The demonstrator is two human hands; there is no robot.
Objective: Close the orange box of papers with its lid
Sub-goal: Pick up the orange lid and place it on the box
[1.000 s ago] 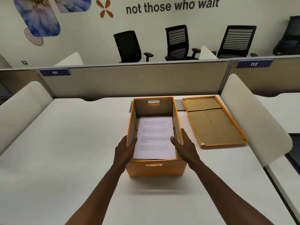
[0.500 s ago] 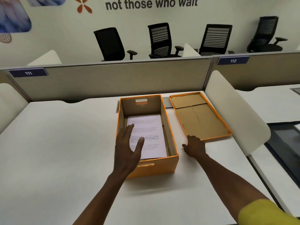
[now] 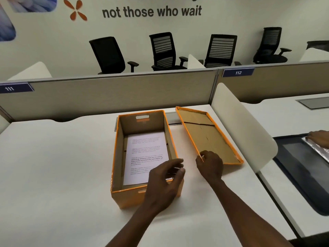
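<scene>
1. On the white desk point(image 3: 53, 166), an orange box point(image 3: 124, 196) is seen standing open, its near wall facing the viewer and a handle slot cut in its far wall.
2. Beside the box, to its right, the lid point(image 3: 210, 138) is found upside down, brown inside showing. Its left edge is raised off the desk while its right edge rests on the surface, so it is tilted.
3. Behind the desk a beige partition point(image 3: 106, 97) is noted, and a white divider point(image 3: 240, 125) just right of the lid.
4. Printed papers point(image 3: 146, 150) are seen lying flat on the box floor.
5. The right hand point(image 3: 210, 164) is closed on the lid's near left corner, thumb and fingers pinching the orange rim.
6. The left hand point(image 3: 165, 182) is held over the box's near right corner, fingers loosely curled and spread, gripping nothing; contact with the box rim cannot be told.
</scene>
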